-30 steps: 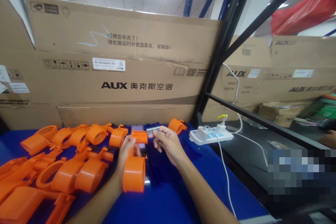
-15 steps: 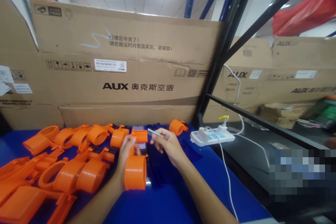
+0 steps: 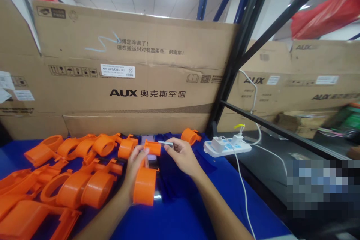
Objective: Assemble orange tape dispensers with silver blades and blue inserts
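Note:
My left hand [image 3: 134,167] is closed around an orange plastic ring part [image 3: 144,186]. The wide ring of this part hangs below the fingers, and its narrower end sticks up past the thumb. My right hand [image 3: 181,154] pinches a small silver metal strip [image 3: 165,143] that has a ridged edge. The strip points left, its tip right beside the narrow end of the orange part; whether they touch I cannot tell. Behind the left hand lies a phone-like flat object [image 3: 152,157], partly covered by the hand and the part.
Several similar orange ring parts [image 3: 73,189] crowd the left of the blue table surface [image 3: 180,219]. A single orange ring [image 3: 190,136] lies at the back. On the right are a white power strip [image 3: 227,147] with cables and a black rack post [image 3: 229,82]. Cardboard [image 3: 140,60] stands behind.
The metal strip has turned more level, showing its ridged edge, as my right hand shifted slightly right. The narrow end of the orange part has moved slightly right and down.

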The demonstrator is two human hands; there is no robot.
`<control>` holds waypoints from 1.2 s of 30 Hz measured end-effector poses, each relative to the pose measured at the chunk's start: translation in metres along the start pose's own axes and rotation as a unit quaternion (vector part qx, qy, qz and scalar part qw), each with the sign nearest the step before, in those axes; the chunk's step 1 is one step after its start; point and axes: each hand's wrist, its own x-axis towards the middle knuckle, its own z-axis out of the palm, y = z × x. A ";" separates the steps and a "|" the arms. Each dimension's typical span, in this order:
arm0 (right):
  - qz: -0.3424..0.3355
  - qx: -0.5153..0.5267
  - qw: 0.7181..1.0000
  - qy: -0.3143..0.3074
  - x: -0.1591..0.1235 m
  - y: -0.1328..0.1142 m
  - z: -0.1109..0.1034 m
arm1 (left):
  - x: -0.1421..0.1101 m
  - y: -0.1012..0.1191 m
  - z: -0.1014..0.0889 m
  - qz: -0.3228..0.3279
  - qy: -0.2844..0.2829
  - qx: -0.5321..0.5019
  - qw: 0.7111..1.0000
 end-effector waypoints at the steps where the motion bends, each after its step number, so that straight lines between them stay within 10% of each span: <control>1: 0.002 -0.003 1.000 -0.006 -0.001 -0.001 0.001 | 0.002 -0.001 -0.001 -0.003 -0.002 0.008 1.000; 11: 0.026 0.007 0.997 0.076 0.001 0.008 0.005 | 0.001 -0.004 -0.003 0.027 0.074 0.020 0.997; 36: -0.003 0.019 1.000 0.023 -0.005 -0.002 0.008 | -0.003 0.001 -0.001 0.021 0.056 0.045 0.997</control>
